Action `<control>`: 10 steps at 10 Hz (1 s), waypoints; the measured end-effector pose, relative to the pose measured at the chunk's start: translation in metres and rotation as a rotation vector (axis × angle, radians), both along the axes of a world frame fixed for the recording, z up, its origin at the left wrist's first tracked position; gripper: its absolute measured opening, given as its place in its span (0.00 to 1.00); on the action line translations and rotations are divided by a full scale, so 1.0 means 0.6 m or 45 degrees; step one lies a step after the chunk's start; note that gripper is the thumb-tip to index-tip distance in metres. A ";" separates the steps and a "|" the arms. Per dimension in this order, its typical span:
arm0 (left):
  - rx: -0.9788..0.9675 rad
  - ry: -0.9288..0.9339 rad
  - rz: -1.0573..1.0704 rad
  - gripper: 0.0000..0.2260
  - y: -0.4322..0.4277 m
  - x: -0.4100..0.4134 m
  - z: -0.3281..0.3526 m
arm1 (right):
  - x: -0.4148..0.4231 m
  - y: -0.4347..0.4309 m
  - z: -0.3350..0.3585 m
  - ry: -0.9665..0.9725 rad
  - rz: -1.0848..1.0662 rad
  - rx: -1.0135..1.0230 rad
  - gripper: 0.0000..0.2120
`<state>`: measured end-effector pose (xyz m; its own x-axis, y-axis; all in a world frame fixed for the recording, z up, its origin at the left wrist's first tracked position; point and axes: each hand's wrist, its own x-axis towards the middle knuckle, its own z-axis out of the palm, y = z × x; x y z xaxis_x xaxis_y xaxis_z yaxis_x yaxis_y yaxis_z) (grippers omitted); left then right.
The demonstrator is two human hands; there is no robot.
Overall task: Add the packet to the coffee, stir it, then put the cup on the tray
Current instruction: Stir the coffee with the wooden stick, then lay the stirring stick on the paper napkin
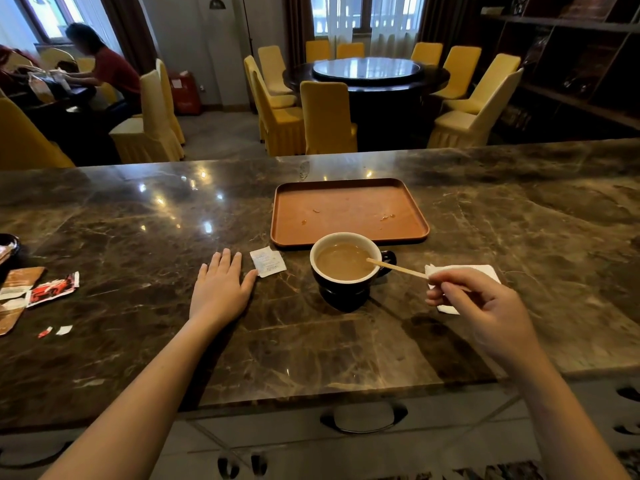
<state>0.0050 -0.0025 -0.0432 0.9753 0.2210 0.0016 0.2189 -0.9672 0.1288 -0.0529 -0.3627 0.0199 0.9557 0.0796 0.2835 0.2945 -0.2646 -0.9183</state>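
Stirring step: the right hand (485,306) pinches a wooden stick (398,269) dipped in the cup (346,261); the left hand (221,285) lies spread flat beside the packet (268,261). Next, probably, lift the cup onto the far tray (349,213).

The tray (349,211) lies bare just behind the cup (346,268), with open counter (138,237) on both sides.

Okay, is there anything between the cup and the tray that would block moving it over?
Nothing visible. The cup sits right at the near edge of the tray, whose surface holds only small spill marks. The stick in the right hand still reaches into the cup.
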 end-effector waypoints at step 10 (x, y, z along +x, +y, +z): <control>-0.001 -0.005 -0.022 0.29 0.006 0.004 -0.004 | -0.075 -0.024 -0.087 -0.017 -0.634 -0.469 0.11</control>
<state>0.0074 0.0013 -0.0458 0.9789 0.2042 0.0052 0.2018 -0.9707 0.1303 -0.0977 -0.3770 -0.0326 0.8998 -0.2802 0.3345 0.0648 -0.6722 -0.7375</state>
